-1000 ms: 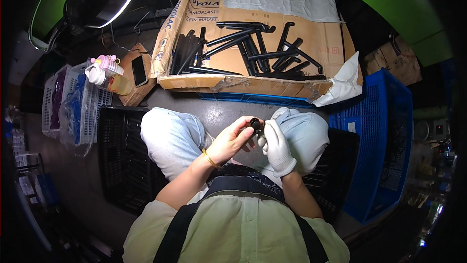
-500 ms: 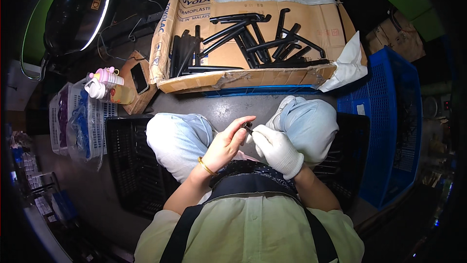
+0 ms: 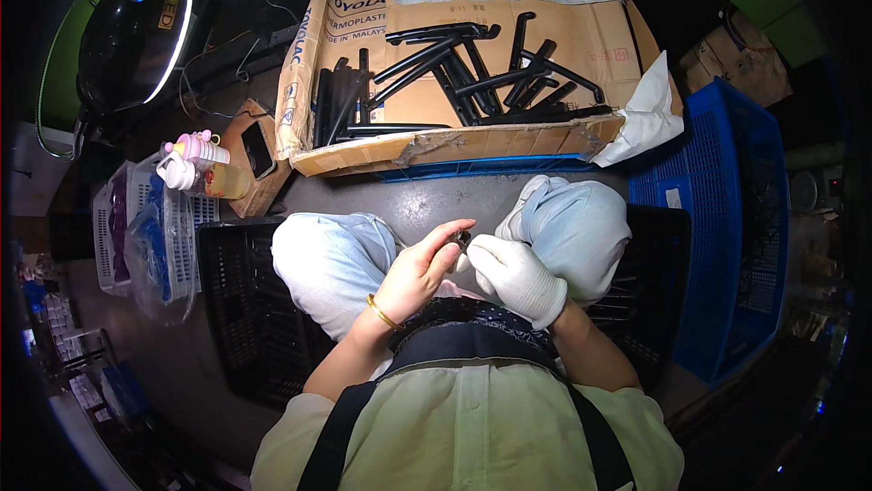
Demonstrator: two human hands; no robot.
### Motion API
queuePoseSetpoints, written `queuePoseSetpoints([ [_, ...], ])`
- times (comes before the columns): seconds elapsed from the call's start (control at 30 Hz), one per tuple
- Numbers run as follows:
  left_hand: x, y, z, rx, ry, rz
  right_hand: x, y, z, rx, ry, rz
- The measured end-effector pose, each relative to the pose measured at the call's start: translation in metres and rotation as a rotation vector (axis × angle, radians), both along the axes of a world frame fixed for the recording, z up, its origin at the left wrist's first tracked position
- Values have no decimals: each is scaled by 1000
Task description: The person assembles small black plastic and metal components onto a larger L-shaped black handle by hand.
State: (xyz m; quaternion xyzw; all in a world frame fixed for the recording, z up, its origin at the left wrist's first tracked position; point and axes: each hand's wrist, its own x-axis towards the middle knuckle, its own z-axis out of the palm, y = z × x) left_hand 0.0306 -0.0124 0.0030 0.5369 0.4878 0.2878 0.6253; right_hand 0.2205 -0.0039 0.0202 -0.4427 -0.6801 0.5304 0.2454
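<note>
My bare left hand [image 3: 420, 266], with a gold bangle at the wrist, grips a small dark part [image 3: 462, 238] between thumb and fingers above my lap. Most of that part is hidden by the fingers, so its kind cannot be told. My right hand [image 3: 518, 278] wears a white knitted glove. Its fingertips are pinched together right beside the dark part; what they hold, if anything, is too small to make out. Beyond my knees, several black bent tubes [image 3: 490, 82] lie crisscrossed in a cardboard-lined box [image 3: 436, 153].
Blue plastic crates [image 3: 718, 246] stand at the right, and a black crate [image 3: 241, 309] sits by my left knee. To the left are a white basket [image 3: 186, 246] with bagged items, a pink-topped bottle [image 3: 195, 150], a phone [image 3: 259, 148] and a black lamp [image 3: 127, 37].
The gloved fingertips have shifted slightly at the dark part, and the thin dark piece between the hands shows less. The left hand keeps its grip. The view has tilted a little.
</note>
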Motion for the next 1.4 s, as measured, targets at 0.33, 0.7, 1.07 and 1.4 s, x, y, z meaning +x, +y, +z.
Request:
queuePoseSetpoints([
  [0.33, 4, 0, 3, 43, 84, 6, 5, 4, 8, -429, 132, -42],
  [0.7, 3, -2, -7, 144, 117, -5, 4, 0, 6, -310, 34, -67],
  [1.07, -11, -11, 4, 115, 112, -49, 70, 31, -26, 76, -27, -388],
  [1.4, 16, 13, -17, 490, -86, 276, -39, 11, 2, 142, 275, -474],
])
